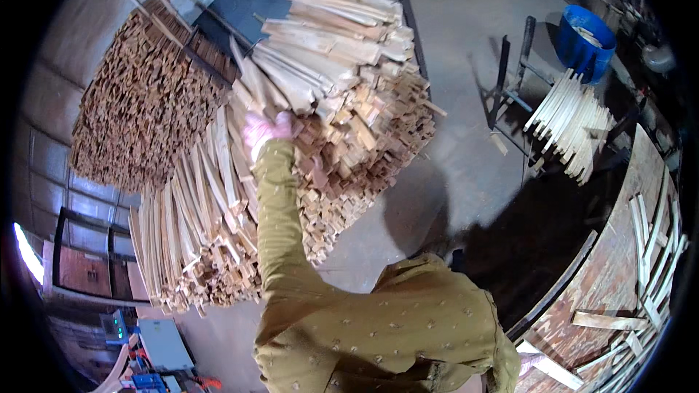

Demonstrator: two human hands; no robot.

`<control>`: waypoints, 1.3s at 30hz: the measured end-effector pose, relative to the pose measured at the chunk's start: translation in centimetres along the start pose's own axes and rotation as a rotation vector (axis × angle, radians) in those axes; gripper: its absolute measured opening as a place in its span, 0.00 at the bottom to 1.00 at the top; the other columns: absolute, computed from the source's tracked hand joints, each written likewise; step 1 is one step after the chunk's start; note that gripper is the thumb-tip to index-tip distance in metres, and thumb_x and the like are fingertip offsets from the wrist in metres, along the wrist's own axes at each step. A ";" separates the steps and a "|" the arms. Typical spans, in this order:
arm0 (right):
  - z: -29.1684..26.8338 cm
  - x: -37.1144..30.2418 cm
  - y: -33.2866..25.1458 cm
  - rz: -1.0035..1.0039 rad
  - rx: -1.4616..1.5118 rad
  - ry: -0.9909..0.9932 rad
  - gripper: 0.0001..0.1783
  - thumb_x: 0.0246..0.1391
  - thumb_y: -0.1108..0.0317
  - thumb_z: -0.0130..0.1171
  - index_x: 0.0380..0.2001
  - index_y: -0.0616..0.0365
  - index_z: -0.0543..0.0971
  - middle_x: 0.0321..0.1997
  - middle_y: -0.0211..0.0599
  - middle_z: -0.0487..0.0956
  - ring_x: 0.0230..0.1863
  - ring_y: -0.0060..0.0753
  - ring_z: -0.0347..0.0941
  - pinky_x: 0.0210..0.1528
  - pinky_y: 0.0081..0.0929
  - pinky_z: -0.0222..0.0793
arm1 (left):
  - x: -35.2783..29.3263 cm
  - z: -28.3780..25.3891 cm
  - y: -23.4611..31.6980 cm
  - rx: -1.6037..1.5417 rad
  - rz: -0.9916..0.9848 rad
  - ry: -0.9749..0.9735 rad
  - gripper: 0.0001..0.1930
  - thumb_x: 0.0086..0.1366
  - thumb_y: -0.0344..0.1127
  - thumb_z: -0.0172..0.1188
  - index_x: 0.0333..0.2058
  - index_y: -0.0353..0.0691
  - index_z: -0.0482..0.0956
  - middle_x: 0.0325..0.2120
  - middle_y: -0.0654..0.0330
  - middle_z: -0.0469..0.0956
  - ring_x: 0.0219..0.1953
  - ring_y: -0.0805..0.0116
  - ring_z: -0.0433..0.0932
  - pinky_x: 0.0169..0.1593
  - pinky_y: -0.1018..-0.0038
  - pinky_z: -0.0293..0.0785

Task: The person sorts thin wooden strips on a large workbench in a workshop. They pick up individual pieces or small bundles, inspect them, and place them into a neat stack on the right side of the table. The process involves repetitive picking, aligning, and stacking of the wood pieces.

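Head view: left hand [266, 131] at long, pale wooden strips [254, 81], long axes pointing forward-left. Cannot tell whether it or right hand [529, 361] grips.

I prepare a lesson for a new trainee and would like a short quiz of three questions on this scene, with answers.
1. Left or right: with which hand does the person reach to the large stack of light-brown wooden strips?
2. True or false: the round blue plastic barrel contains some pale pieces.
3. What lies scattered on the large, flat brown wooden board?

Key: 1. Left hand. 2. True. 3. Pale, narrow wooden pieces.
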State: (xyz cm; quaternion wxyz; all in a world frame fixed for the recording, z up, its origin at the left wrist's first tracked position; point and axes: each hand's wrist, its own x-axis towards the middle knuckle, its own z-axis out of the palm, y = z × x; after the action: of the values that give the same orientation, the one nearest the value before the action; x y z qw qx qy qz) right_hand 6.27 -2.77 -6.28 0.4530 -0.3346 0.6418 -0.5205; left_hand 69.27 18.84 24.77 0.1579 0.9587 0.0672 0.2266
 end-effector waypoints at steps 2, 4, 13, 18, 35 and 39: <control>-1.1 0.4 -0.3 -0.039 -0.013 0.088 0.19 0.61 0.57 0.54 0.49 0.59 0.75 0.38 0.38 0.77 0.36 0.32 0.73 0.36 0.29 0.70 | -2.1 3.2 3.2 -0.097 0.220 0.206 0.44 0.55 0.52 0.64 0.63 0.34 0.55 0.56 0.37 0.65 0.57 0.44 0.66 0.61 0.57 0.63; -3.6 0.3 -0.5 -0.081 -0.022 0.213 0.19 0.61 0.56 0.55 0.47 0.59 0.76 0.36 0.37 0.77 0.35 0.31 0.73 0.35 0.29 0.70 | -8.4 7.1 10.0 -0.610 0.564 0.070 0.34 0.59 0.38 0.63 0.61 0.34 0.61 0.55 0.43 0.67 0.54 0.52 0.71 0.56 0.61 0.68; -3.2 -2.0 -4.9 -0.156 0.111 0.453 0.17 0.62 0.58 0.54 0.43 0.61 0.77 0.29 0.34 0.79 0.30 0.27 0.73 0.32 0.30 0.69 | -52.8 6.2 18.3 -0.993 1.004 -2.241 0.25 0.65 0.34 0.58 0.60 0.38 0.64 0.53 0.55 0.69 0.53 0.70 0.70 0.57 0.70 0.69; -1.7 -1.6 -11.8 -0.124 0.104 0.106 0.35 0.57 0.68 0.61 0.65 0.62 0.59 0.55 0.37 0.72 0.54 0.27 0.67 0.60 0.26 0.61 | -67.0 1.6 20.7 -0.723 0.592 -2.818 0.21 0.68 0.34 0.54 0.57 0.33 0.67 0.46 0.57 0.76 0.48 0.69 0.75 0.52 0.74 0.72; -5.1 10.9 -9.1 0.499 -0.878 1.046 0.41 0.49 0.66 0.67 0.65 0.59 0.60 0.53 0.53 0.72 0.52 0.48 0.73 0.53 0.32 0.71 | -98.4 3.7 56.1 -0.285 1.767 -1.988 0.33 0.61 0.54 0.58 0.56 0.35 0.65 0.41 0.47 0.77 0.39 0.53 0.79 0.43 0.62 0.76; -5.7 14.8 -10.9 0.245 -0.381 1.188 0.31 0.56 0.63 0.59 0.62 0.57 0.66 0.51 0.49 0.73 0.52 0.44 0.72 0.51 0.33 0.72 | -93.7 6.8 48.5 -0.354 1.351 -2.601 0.11 0.69 0.34 0.49 0.46 0.38 0.72 0.31 0.57 0.77 0.30 0.66 0.77 0.30 0.72 0.76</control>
State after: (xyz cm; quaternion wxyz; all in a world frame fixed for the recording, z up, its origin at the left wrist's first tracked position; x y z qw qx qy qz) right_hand -4.86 -16.56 1.09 0.0082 0.0123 0.8987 -0.4384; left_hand -8.05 -47.46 -3.54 0.0849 0.3012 -0.5960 -0.7395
